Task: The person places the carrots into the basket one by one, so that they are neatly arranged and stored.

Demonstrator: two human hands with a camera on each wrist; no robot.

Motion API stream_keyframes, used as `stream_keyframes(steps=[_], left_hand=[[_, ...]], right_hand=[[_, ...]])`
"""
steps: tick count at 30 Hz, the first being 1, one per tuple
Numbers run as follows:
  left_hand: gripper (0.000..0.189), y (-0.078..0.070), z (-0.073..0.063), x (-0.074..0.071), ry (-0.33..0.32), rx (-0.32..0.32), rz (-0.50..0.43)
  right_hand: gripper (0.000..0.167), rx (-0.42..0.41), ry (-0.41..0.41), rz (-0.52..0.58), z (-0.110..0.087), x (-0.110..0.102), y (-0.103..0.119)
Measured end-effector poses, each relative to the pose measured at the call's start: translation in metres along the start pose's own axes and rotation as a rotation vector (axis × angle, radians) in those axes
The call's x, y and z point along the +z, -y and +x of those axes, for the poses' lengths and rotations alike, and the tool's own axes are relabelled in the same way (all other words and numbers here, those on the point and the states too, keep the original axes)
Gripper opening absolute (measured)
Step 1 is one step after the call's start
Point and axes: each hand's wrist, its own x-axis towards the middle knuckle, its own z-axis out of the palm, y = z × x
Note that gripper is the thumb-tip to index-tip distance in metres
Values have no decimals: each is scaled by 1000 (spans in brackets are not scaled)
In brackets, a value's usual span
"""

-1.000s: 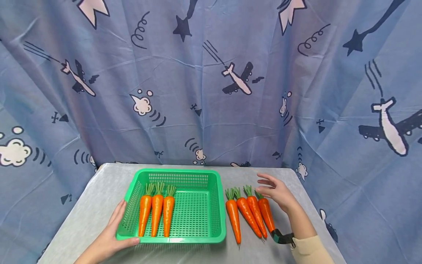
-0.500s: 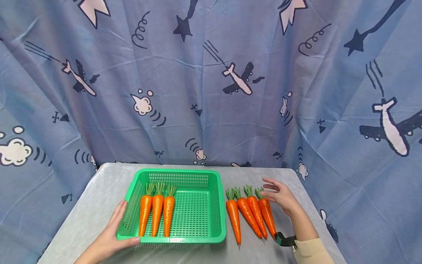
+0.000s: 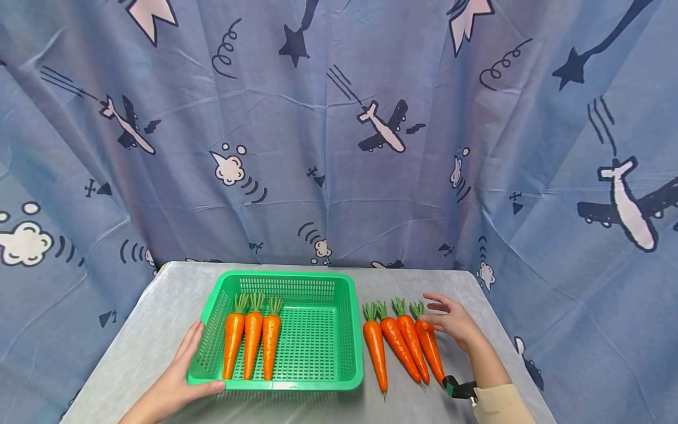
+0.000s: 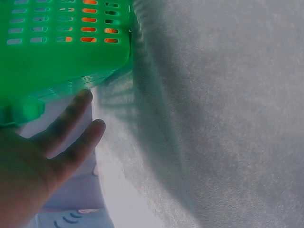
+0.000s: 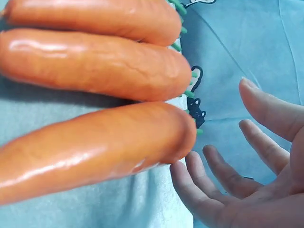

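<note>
A green plastic basket (image 3: 296, 386) sits on the table with three carrots (image 3: 253, 344) side by side in its left half. My left hand (image 3: 175, 377) rests at the basket's near left corner, thumb along the front rim and straight fingers against the left side. To the right of the basket lie several more carrots (image 3: 375, 350) with green stem tops. Over the upper end of the rightmost carrot (image 3: 430, 350) hovers my right hand (image 3: 455, 323), fingers spread and holding nothing. In the right wrist view its fingertips are beside that carrot's (image 5: 104, 147) thick end; contact cannot be told.
A grey-white cloth covers the table (image 3: 159, 318). Behind and at both sides hangs a blue curtain (image 3: 328, 147) with airplane prints. A dark strap (image 3: 459, 387) on the right wrist is close to the tip of the rightmost carrot.
My right hand has shifted a little to the right and toward me, lowering beside the rightmost carrot's top. The left hand, basket and carrots stay in place.
</note>
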Motion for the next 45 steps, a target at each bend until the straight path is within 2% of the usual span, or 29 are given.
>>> stream_keyframes(steps=[11, 20, 23, 31, 45], left_hand=[[121, -1, 1, 0, 0, -1, -11], [120, -4, 1, 0, 0, 1, -7], [120, -4, 1, 0, 6, -3, -31], [121, -3, 1, 1, 1, 2, -25], [121, -3, 0, 1, -6, 9, -16]], right_hand=[[64, 87, 31, -68, -1, 3, -13], [54, 94, 48, -114, 1, 6, -19], [53, 90, 48, -125, 2, 7, -21], [56, 86, 58, -150, 0, 6, -21], [58, 85, 12, -107, -2, 8, -18]])
